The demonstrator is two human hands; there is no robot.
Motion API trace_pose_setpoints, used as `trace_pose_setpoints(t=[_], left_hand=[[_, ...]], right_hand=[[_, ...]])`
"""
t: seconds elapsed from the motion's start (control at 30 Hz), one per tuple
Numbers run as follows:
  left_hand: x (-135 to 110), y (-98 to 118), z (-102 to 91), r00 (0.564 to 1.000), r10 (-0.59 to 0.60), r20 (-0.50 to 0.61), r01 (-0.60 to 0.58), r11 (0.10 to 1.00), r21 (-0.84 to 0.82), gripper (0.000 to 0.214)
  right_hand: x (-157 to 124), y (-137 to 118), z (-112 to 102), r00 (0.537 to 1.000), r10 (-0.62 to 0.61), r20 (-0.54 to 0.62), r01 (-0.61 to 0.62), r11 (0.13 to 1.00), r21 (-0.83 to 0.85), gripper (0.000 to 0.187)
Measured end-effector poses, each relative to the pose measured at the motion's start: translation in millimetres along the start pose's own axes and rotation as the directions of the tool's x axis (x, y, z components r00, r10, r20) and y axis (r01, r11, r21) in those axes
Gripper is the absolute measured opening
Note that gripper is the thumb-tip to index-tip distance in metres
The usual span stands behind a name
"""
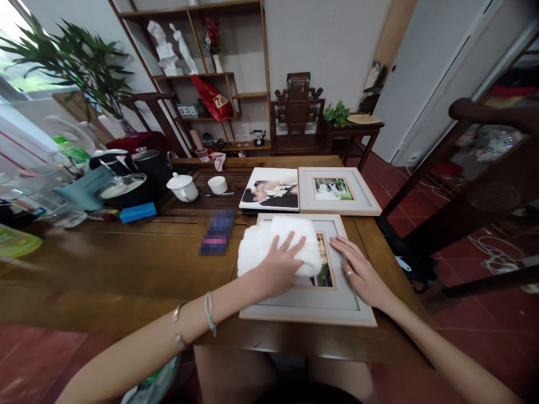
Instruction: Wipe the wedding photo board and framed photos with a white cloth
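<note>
A picture frame (307, 317) with a pale wooden edge, a light mat and a small photo lies flat at the table's front edge. On its upper left part rests a folded white towel (261, 241), which hides some of the photo. My left hand (283, 266) presses on the towel from above, its fingers spread. Over at the right side of the same frame, my right hand (360, 272) lies flat with fingers stretched out, touching the mat and border.
Behind lie a second framed photo (370, 203) and a photo album or panel (248, 193). A blurred-out dark item (218, 233) sits left of the towel. Further left are a blue block (138, 212), a lidded white bowl (182, 188), a white cup (218, 184) and pots. A dark chair (471, 207) stands at right.
</note>
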State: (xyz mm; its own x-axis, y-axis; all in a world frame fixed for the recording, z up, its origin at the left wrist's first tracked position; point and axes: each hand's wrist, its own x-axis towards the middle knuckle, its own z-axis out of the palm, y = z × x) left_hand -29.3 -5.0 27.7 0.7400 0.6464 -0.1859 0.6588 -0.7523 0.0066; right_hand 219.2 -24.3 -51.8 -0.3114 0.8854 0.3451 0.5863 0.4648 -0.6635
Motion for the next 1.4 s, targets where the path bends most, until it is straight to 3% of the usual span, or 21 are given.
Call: trace_pose_setpoints(t=[0.1, 0.2, 0.3, 0.4, 0.53, 0.73, 0.87, 0.97, 1.17, 1.3, 1.4], left_hand=[[-36, 22, -12.9, 0.989, 0.134, 0.066, -0.125, 0.984, -0.123, 0.034], [-63, 45, -17.7, 0.969, 0.240, 0.062, -0.223, 0.952, -0.209, 0.033], [-69, 63, -8.2, 0.984, 0.177, 0.007, -0.172, 0.964, -0.203, 0.029], [-57, 66, 6.7, 0.995, 0.089, -0.039, -0.094, 0.982, -0.166, 0.026], [-29, 45, 17.8, 0.998, -0.011, -0.062, 0.006, 0.996, -0.089, 0.030], [20, -10, 20.6, 0.967, -0.119, -0.226, 0.140, 0.987, 0.081, 0.023], [34, -20, 18.7, 0.980, -0.088, -0.180, 0.111, 0.986, 0.124, 0.021], [22, -3, 13.2, 0.994, -0.021, -0.107, 0.032, 0.995, 0.095, 0.028], [-35, 60, -15.8, 0.981, 0.119, 0.155, -0.121, 0.993, 0.001, 0.037], [-62, 83, -25.2, 0.964, 0.231, 0.132, -0.224, 0.972, -0.063, 0.029], [-61, 87, -16.5, 0.976, 0.214, 0.036, -0.213, 0.977, -0.019, 0.027]], right_hand=[[0, 1, 1, 1.000, 0.004, -0.002, -0.004, 1.000, -0.004, 0.047], [0, 1, 1, 1.000, 0.001, -0.003, -0.001, 1.000, -0.011, 0.047], [0, 1, 1, 1.000, 0.004, 0.000, -0.004, 1.000, -0.014, 0.047], [0, 0, 1, 1.000, 0.009, 0.003, -0.009, 1.000, -0.011, 0.047], [0, 0, 1, 1.000, 0.005, 0.006, -0.005, 1.000, -0.008, 0.046], [-1, 2, 1, 1.000, 0.004, -0.001, -0.004, 1.000, -0.007, 0.047], [-1, 2, 1, 1.000, 0.009, -0.002, -0.009, 1.000, -0.008, 0.048], [-1, 1, 1, 1.000, 0.006, -0.002, -0.006, 1.000, -0.009, 0.047], [0, 1, 1, 1.000, 0.011, 0.008, -0.011, 1.000, -0.014, 0.046], [0, 1, 1, 1.000, 0.006, 0.010, -0.006, 1.000, -0.019, 0.047], [0, 1, 0, 1.000, 0.003, 0.008, -0.003, 1.000, -0.019, 0.047]])
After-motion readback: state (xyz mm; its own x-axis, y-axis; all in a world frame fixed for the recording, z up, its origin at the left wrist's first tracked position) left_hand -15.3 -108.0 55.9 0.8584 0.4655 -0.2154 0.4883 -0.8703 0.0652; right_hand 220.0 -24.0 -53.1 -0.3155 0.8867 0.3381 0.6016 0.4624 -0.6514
